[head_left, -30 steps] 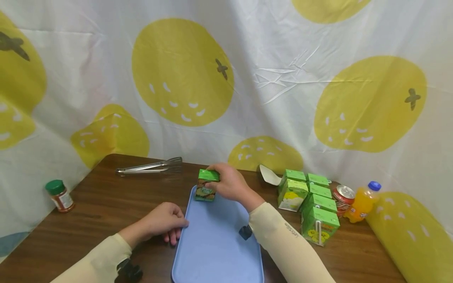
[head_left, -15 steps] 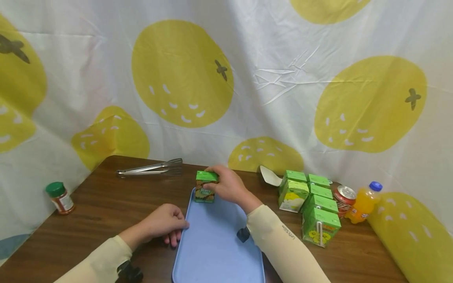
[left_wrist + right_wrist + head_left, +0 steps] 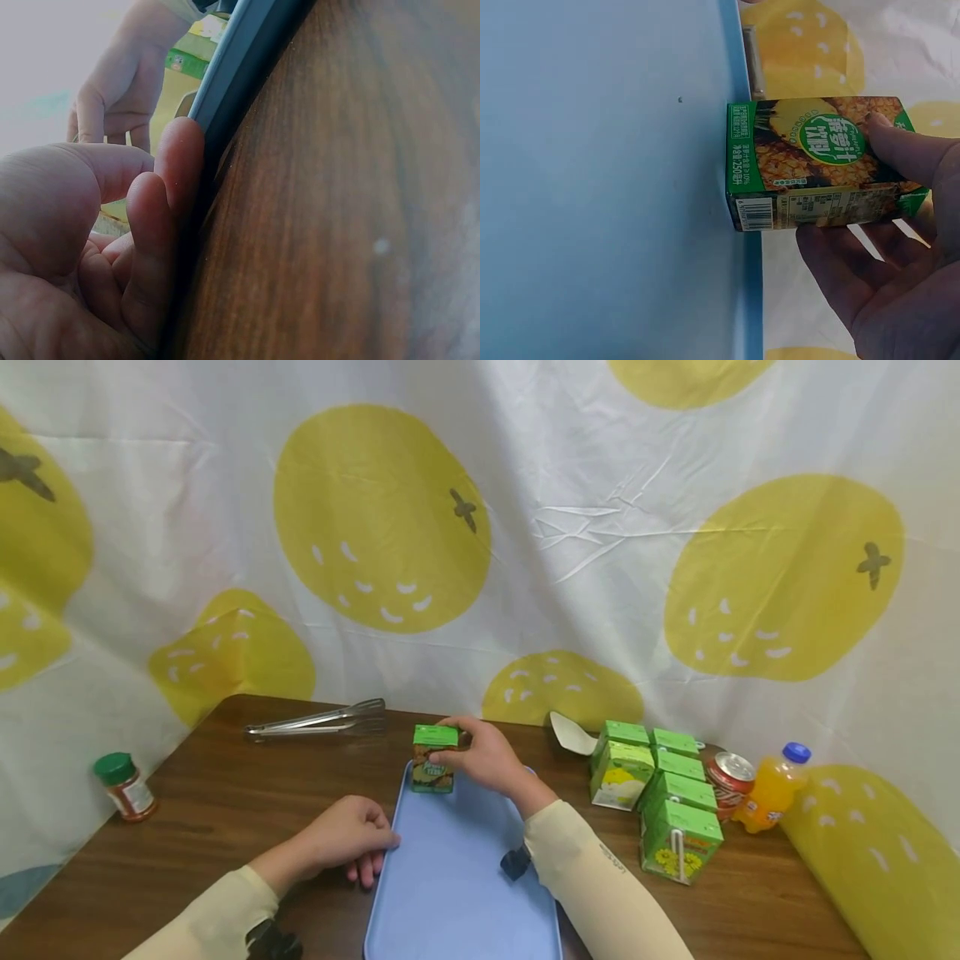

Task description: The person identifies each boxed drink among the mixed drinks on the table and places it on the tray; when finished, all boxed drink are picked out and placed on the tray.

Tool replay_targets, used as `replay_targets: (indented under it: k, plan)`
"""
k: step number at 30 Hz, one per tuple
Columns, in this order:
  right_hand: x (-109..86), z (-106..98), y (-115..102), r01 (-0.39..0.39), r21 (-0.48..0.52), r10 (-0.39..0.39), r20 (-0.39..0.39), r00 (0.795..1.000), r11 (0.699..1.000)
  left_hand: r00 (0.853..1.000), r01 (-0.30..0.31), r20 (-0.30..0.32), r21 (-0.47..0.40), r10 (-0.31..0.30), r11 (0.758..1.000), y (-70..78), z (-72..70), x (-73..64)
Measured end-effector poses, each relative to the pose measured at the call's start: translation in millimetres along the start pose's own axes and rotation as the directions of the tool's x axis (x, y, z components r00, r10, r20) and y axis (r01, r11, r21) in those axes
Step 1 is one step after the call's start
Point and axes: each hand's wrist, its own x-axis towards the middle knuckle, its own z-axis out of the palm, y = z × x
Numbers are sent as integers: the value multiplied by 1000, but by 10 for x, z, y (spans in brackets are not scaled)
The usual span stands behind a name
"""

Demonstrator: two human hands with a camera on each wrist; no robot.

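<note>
A green-topped pineapple juice box [image 3: 432,774] stands upright at the far left corner of a light blue tray [image 3: 465,897]. My right hand [image 3: 491,762] grips it, thumb on the printed front and fingers on the other side; the right wrist view shows the juice box [image 3: 810,154] with its base at the tray's surface. At the tray's left edge, my left hand [image 3: 348,837] holds the rim between thumb and forefinger. In the left wrist view the fingertips [image 3: 180,154] lie against the tray's edge, and the other fingers are curled.
Several green juice boxes [image 3: 671,793] stand right of the tray, beside a red soda can [image 3: 729,781] and an orange drink bottle [image 3: 772,793]. A pale scoop-shaped piece [image 3: 573,733] lies behind. Metal tongs [image 3: 315,724] and a green-capped spice jar [image 3: 126,787] are left.
The juice box has shifted very slightly to the left and nearer in my right hand. My left hand stays at the tray's edge.
</note>
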Motion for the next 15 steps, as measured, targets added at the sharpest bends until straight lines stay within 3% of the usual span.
replay_targets:
  k: [15]
  plan:
    - [-108,-101,12,26,7,-26,1,1000,1000,1000,-25,-9,-5,25,1000,10,20,-14]
